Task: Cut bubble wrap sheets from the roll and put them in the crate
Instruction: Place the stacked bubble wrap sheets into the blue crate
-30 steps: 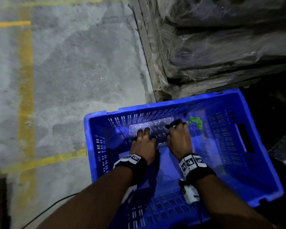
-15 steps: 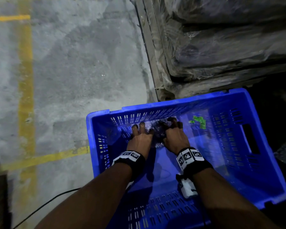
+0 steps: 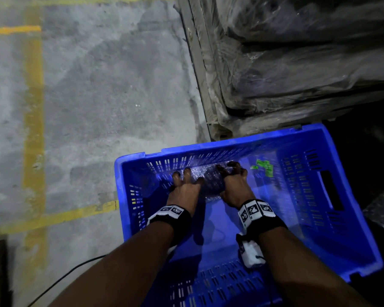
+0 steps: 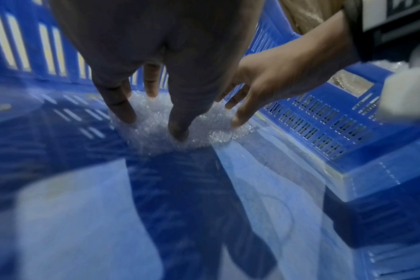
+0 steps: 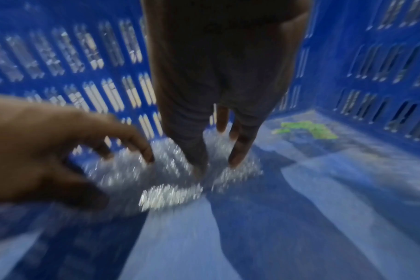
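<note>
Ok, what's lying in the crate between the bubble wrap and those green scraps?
Nothing: in the right wrist view, only bare crate floor separates the bubble wrap from the green scraps. The head view shows the same gap.

1. Bubble wrap (image 3: pixel 210 181): lay spread out along the crate's (image 3: pixel 353 244) far wall a second ago; now bunched between the hands.
2. Left hand (image 3: pixel 185 189) and right hand (image 3: pixel 235 186): drawn closer together, fingers spread and pressing down on it.
</note>
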Demonstrator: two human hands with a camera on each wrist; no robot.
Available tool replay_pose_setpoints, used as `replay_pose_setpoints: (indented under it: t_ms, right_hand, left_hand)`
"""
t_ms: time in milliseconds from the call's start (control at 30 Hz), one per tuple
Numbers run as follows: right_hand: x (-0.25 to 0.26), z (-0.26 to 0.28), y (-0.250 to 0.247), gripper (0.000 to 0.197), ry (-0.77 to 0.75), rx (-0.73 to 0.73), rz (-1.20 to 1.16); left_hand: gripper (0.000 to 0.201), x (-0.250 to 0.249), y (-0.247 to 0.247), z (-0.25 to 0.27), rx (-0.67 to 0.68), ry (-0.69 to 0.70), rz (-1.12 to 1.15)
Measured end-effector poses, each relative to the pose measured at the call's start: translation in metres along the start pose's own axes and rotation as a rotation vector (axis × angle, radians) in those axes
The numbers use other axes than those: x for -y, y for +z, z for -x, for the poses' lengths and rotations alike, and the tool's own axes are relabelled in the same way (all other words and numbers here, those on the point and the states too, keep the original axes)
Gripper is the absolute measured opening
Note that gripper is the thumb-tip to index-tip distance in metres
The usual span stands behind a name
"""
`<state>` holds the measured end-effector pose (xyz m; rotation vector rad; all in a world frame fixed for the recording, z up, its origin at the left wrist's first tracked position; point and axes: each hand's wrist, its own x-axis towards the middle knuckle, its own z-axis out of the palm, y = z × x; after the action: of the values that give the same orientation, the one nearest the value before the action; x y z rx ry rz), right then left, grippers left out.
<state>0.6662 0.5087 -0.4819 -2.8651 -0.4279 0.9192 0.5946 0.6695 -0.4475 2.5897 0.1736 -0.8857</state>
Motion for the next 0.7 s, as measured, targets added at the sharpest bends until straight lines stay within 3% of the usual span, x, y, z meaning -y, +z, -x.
replay_pose_setpoints:
  t_ms: [233,500,700]
  right_hand:
    - [-0.017,0.023,-0.041,0.043,-0.034,-0.081,-0.097]
    - [-0.04,0.081,-0.114,0.031,-0.075,-0.171,-0.138]
    - [-0.049,0.153,-0.156,0.024,-0.094,-0.28,-0.133]
  left_hand:
    - [0.048,-0.007,-0.008,0.011,-0.031,0.03,-0.161]
    - [0.043,-0.03,-0.031,0.045,-0.128,0.046,-0.209]
    - [0.037,-0.045,-0.051,0.103,-0.226,0.079,-0.177]
